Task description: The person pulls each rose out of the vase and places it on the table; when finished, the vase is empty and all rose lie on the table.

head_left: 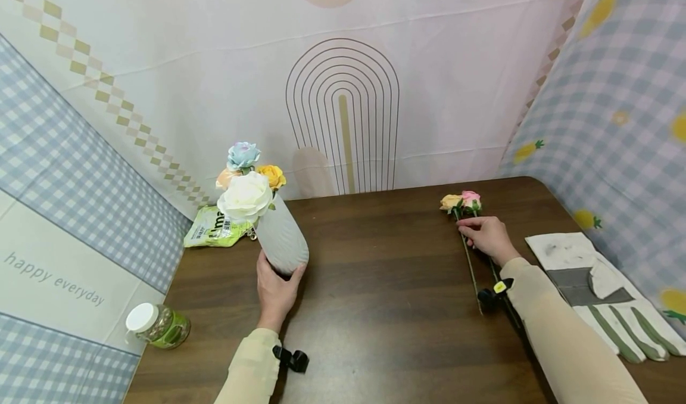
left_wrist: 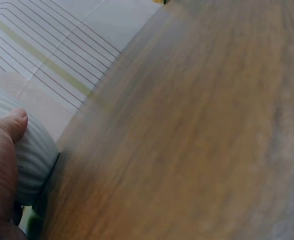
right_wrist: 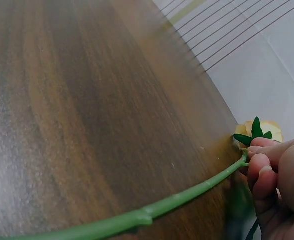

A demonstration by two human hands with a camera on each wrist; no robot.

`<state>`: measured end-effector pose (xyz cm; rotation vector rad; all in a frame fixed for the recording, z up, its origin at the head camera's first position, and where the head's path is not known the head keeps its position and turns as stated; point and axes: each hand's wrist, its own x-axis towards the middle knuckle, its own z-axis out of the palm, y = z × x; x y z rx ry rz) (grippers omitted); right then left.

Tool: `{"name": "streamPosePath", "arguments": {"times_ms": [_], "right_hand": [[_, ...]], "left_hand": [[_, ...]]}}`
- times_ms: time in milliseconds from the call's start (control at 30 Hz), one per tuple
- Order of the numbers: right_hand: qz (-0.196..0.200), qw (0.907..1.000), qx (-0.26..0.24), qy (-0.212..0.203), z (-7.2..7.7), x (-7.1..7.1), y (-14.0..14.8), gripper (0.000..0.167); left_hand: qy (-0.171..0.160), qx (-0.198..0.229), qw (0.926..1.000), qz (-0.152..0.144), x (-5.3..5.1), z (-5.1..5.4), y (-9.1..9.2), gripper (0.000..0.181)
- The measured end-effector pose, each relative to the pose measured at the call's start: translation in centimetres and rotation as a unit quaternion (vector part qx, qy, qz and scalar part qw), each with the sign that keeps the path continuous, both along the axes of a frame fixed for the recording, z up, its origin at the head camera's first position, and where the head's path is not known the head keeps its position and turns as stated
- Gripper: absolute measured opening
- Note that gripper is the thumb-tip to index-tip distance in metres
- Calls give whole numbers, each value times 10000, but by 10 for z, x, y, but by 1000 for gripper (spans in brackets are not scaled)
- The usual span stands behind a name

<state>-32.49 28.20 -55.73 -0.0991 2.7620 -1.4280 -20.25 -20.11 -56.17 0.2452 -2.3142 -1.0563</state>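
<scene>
My left hand [head_left: 277, 288] grips a ribbed white vase [head_left: 283, 237] low on its body; in the left wrist view the thumb lies along the vase's [left_wrist: 34, 160] side. From its mouth rise a large white flower [head_left: 246, 196], a pale blue one [head_left: 243, 155], an orange-yellow one [head_left: 272, 177] and a peach one [head_left: 225, 178]. On the right, my right hand [head_left: 489, 237] pinches the green stem [right_wrist: 187, 194] of a yellow rose [head_left: 451, 202] just below its bloom. A pink rose [head_left: 471, 199] lies right beside it, its stem partly hidden by the hand.
Behind the vase lies a green-and-white packet [head_left: 217, 228]. A jar with a white lid [head_left: 159, 325] is at the table's left edge. White-and-grey work gloves [head_left: 589, 285] lie on the right. Patterned cloth [head_left: 429, 94] hangs behind the brown table [head_left: 375, 308].
</scene>
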Motion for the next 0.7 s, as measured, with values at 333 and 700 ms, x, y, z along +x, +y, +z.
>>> {"name": "streamPosePath", "arguments": {"times_ms": [333, 700], "right_hand": [[-124, 9989, 305, 329, 19, 5, 2, 24], [835, 9713, 476, 2174, 93, 25, -83, 18]], "left_hand": [[-49, 15, 10000, -18, 1, 1, 0, 96], [182, 17, 9998, -14, 1, 1, 0, 95]]}}
